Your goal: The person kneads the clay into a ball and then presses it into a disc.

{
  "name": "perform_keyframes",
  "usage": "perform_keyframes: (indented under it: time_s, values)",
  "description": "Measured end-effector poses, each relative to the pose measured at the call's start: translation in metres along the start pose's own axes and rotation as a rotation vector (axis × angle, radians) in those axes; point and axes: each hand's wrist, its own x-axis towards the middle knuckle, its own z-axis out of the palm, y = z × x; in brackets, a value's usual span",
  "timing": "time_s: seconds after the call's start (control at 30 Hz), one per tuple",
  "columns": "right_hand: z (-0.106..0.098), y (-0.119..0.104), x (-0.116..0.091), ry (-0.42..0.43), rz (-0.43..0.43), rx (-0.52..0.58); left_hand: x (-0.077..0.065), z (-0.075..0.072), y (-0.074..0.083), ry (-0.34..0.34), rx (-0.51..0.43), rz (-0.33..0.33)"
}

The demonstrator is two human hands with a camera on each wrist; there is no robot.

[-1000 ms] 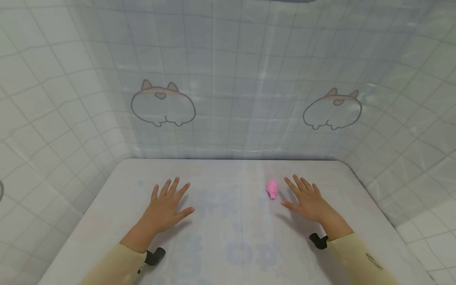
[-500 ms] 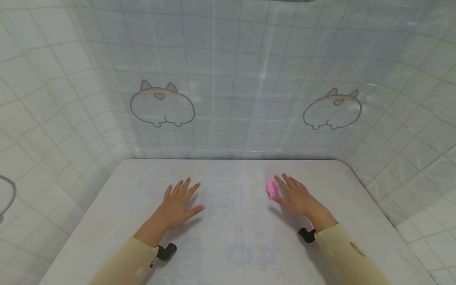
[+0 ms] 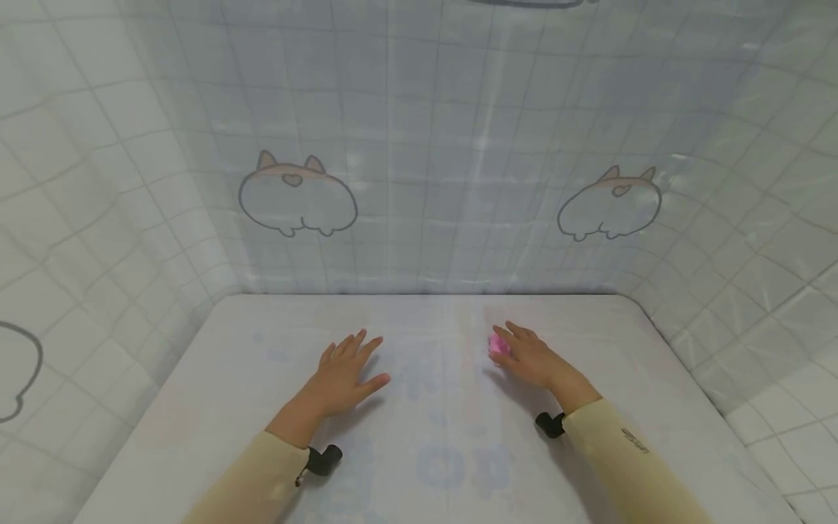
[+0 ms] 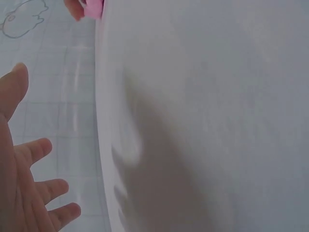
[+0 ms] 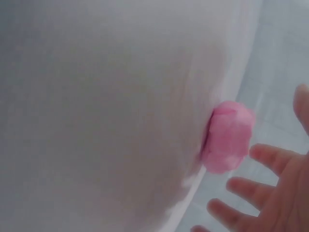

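Note:
A small pink lumpy object point(image 3: 498, 343), its kind unclear, lies on the white table point(image 3: 425, 437) right of the middle. My right hand point(image 3: 533, 362) hovers just over its right side, fingers spread, partly covering it in the head view. In the right wrist view the pink lump point(image 5: 229, 139) has a rounded, uneven surface, and the fingertips lie close beside it; whether they touch it I cannot tell. Further left, my left hand point(image 3: 340, 384) is held above the table with its fingers spread and nothing in it.
White grid-patterned sheeting point(image 3: 419, 182) with cartoon animal drawings encloses the table at the back and both sides. A small black device point(image 3: 324, 460) sits at the left cuff, and a similar black device point(image 3: 550, 424) at the right cuff.
My right hand has moved left, from beside the pink object to partly over it. My left hand has shifted right, toward the middle. The pink object has stayed in place.

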Motion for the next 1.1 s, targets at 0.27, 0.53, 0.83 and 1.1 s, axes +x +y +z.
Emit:
perform_keyframes:
  time_s: [0.27, 0.53, 0.83, 1.1]
  values:
    - [0.005, -0.003, 0.011, 0.018, -0.036, 0.013, 0.007, 0.009, 0.008, -0.012, -0.053, -0.022]
    - [0.008, -0.008, 0.021, 0.127, -0.061, -0.052, 0.011, 0.019, 0.016, -0.008, -0.11, -0.032]
    - [0.006, -0.016, 0.02, 0.177, -0.066, -0.009, 0.018, 0.026, 0.027, 0.035, -0.18, -0.01]
    - [0.005, -0.04, 0.01, 0.209, -0.123, 0.173, 0.024, 0.037, 0.039, 0.1, -0.231, 0.033]
